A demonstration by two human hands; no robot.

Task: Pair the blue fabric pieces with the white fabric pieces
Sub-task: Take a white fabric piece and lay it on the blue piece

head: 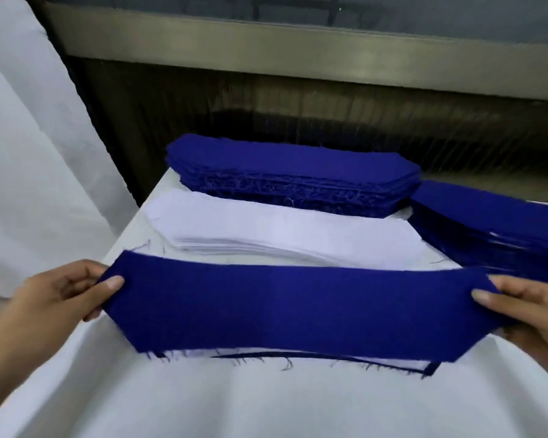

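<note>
Blue fabric piece [282, 305] held taut over white-covered table [266, 403], left hand [60, 290] pinching its left end, right hand [525, 308] pinching its right end, hands well apart. Farther back, white stack [291, 235], then blue stack [291, 172]; second blue stack [494, 222] at right.

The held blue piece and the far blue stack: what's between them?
The white stack lies between the held blue piece and the far blue stack, in the head view.

Nearest you on the counter [266, 403], the held piece [285, 308] spans from your left hand [60, 295] to your right hand [529, 314], over a lower piece [393, 363]. Behind it sits a low stack [285, 235], behind that a taller stack [291, 172], with a third stack [494, 229] at your right
</note>
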